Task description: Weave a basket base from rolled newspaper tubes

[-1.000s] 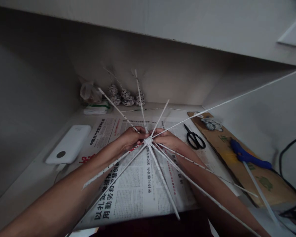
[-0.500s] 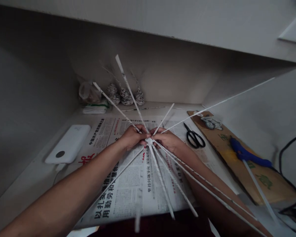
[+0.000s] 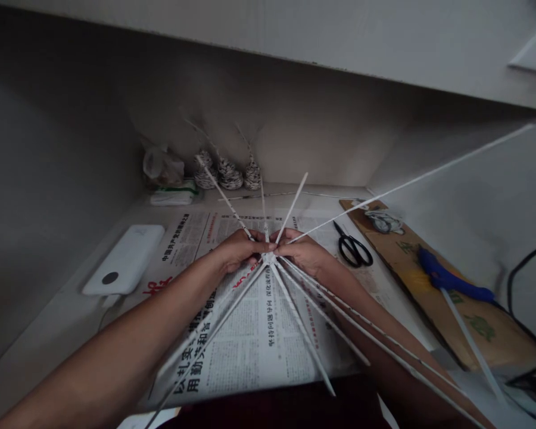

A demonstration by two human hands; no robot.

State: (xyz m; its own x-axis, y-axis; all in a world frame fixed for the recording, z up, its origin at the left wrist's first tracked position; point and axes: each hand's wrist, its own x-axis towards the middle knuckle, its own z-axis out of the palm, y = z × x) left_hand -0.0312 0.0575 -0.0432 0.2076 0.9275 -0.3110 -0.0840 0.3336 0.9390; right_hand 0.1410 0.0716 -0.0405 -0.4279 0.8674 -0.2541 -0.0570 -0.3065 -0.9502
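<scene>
Several thin rolled newspaper sticks spread like spokes from a small woven white centre. My left hand pinches the left side of this centre, its thumb pressed on the top. From the right, my right hand grips the same centre, its fingertips meeting the left thumb. One long paper stick runs out past the right hand toward the upper right. The undersides of both hands' fingers are hidden. Beneath the work lies a printed newspaper sheet.
A white power bank with a cable lies at left. Black scissors lie right of the hands. A blue glue gun rests on brown cardboard. Woven paper gourds and a plastic bag stand at the back.
The spokes have turned and tilted: the far ones sit lower, and a near one has swung left toward my left forearm. Both hands keep their hold in nearly the same place.
</scene>
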